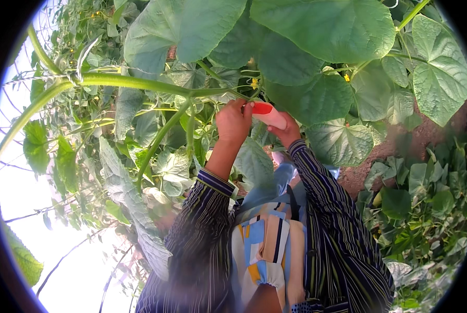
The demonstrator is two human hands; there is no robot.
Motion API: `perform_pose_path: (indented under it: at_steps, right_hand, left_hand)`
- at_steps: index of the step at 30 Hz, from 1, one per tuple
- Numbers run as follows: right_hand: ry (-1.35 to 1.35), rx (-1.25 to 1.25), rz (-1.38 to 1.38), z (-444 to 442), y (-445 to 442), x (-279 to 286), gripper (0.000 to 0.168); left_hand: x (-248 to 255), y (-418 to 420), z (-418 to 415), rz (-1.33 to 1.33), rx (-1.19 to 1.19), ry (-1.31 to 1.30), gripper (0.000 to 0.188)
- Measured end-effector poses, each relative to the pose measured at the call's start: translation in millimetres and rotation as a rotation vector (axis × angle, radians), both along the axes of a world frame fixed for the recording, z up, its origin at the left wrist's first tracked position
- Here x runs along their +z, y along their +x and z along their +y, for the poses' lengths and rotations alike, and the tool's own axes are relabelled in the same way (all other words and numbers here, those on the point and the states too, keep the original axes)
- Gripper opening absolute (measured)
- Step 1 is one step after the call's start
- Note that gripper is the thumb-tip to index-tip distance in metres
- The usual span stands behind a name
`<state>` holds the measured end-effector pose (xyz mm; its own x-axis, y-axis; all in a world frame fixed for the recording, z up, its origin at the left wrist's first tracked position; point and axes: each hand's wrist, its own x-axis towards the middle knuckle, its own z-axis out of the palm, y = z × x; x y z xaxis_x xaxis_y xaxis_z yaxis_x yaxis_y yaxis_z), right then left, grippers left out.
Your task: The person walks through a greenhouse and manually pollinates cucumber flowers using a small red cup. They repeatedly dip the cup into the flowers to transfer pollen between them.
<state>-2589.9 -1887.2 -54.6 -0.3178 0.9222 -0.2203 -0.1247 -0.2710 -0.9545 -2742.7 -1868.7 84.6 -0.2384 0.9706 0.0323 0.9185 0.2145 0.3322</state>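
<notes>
My right hand [286, 131] holds a small pale pink cup [272, 117] with a red inside, tilted so that its mouth faces left. Beside that mouth is my left hand [232, 122], its thumb and forefinger bent close together under a thin shoot. Whether anything is pinched there is hidden. A thick, hairy green vine stem [135, 83], apparently cucumber, runs in from the left to just above my left hand. Near my fingertips a small yellow flower [254, 83] shows among thin stalks.
Broad leaves [323, 27] hang over the hands. A twine tie [76, 76] holds the stem at the left. Long leaf stalks [161, 143] cross beside my left arm. A patterned cloth [270, 238] covers my front. Bare soil [405, 143] and low plants lie to the right.
</notes>
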Motion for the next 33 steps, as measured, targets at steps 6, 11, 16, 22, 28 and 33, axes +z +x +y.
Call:
perform_pose_path:
  at_steps: [6, 11, 16, 22, 28, 33]
  right_hand:
    - [0.026, 0.040, -0.047, -2.1, 10.9, -14.4, 0.049]
    - [-0.114, 0.062, -0.143, -21.3, 27.6, -28.2, 0.051]
    - [-0.201, 0.080, -0.180, -37.7, 45.0, -32.7, 0.053]
    - [-0.146, 0.080, -0.208, -50.9, 70.4, -31.8, 0.053]
    - [-0.111, 0.263, -0.120, -41.7, 78.2, 61.3, 0.056]
    - [-0.090, 0.545, 0.028, -42.3, 63.6, 136.3, 0.056]
  left_hand:
    - [0.3, 2.2, 1.5, -0.034, 0.012, 0.017, 0.018]
    - [1.1, -1.6, -2.4, -0.084, 0.024, 0.074, 0.012]
    - [10.1, -7.8, -6.2, -0.154, -0.057, 0.297, 0.015]
    - [52.4, 15.3, -48.8, -0.530, -0.166, 0.229, 0.033]
    - [53.7, 29.7, -122.3, -0.910, -0.100, -0.166, 0.067]
    - [54.7, 31.2, -151.3, -0.961, -0.173, -0.232, 0.081]
